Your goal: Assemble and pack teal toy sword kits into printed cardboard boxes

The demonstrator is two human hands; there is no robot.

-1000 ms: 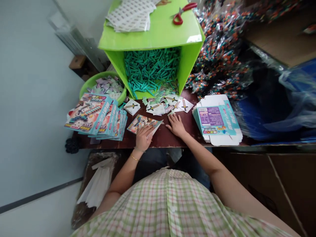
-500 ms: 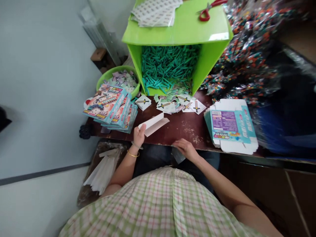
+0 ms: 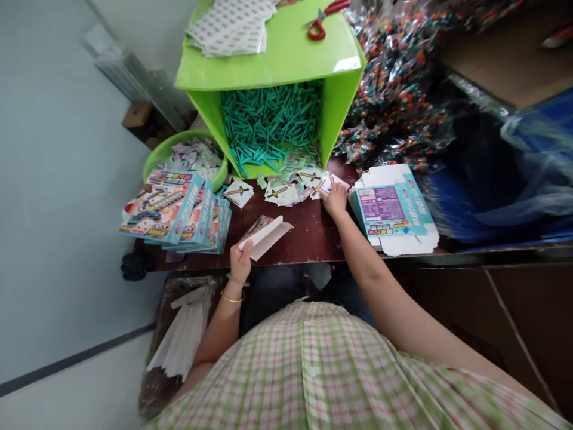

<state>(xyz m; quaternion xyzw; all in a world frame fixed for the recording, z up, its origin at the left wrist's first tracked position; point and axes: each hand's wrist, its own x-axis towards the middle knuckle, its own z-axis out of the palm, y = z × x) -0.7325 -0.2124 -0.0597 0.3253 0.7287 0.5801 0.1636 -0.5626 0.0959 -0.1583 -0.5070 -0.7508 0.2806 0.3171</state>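
Since the box [image 3: 265,235] in front of the bin [image 3: 277,68] looks light and bendy, we'd just grip its edge like our closed left hand [image 3: 242,260], our right hand [image 3: 335,200] on cards [image 3: 330,181], hold unclear.

The far bin [image 3: 268,73] is lime green, the sticks [image 3: 273,122] in it teal. On the left, stacked boxes [image 3: 159,203] mix turquoise with peach; on the right, flat cartons [image 3: 403,209] show purple, turquoise and white. Nearer, the opened carton [image 3: 263,235] in the left hand [image 3: 242,261] shows mostly white, and the shirt [image 3: 290,364] is checked green, pink and white.
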